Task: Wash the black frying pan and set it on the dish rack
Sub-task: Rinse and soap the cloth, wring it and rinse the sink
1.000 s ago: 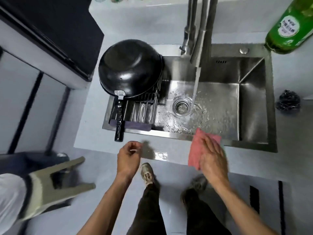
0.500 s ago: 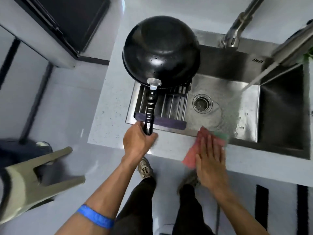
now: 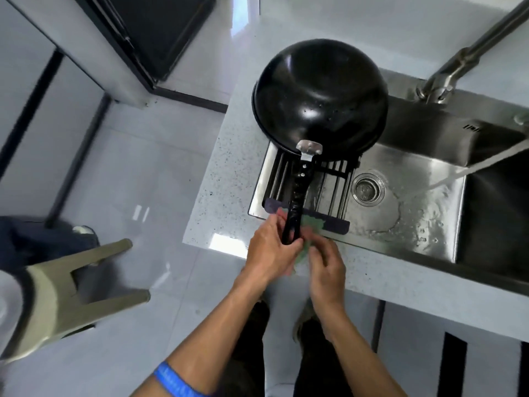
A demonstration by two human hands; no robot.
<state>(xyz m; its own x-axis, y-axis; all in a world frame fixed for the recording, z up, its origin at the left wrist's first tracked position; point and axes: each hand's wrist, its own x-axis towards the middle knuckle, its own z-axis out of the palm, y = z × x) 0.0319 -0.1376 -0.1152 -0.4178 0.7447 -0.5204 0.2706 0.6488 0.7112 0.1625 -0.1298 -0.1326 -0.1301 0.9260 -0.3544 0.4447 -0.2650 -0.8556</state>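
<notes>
A view from above of a kitchen sink set in a pale speckled counter [image 3: 223, 196]. A black frying pan [image 3: 319, 98] lies upside down, its rounded underside facing up and dotted with water drops. It rests on a dish rack [image 3: 332, 186] of dark metal bars that spans the left end of the stainless steel sink [image 3: 429, 156]. The pan's black handle [image 3: 296, 202] runs toward the viewer, across the rack and over the sink's near edge.

Two bare hands meet at the end of that handle. The left hand [image 3: 269, 253] has its fingers curled around the handle's tip, gripping it. The right hand [image 3: 326, 267] sits just beside it, fingers bent around a pink and green cloth [image 3: 307, 227], which is bunched between the two hands and pressed against the handle. A blue wristband [image 3: 174, 381] circles the left forearm.

A metal faucet [image 3: 458, 61] rises at the upper right. A stream of water [image 3: 472, 167] falls slantwise into the sink, right of the round drain [image 3: 368, 188]; the basin floor is wet.

At the left, on the pale tiled floor, stands a beige plastic stool [image 3: 65, 290]. The person's dark trouser legs and shoes show below the hands.
</notes>
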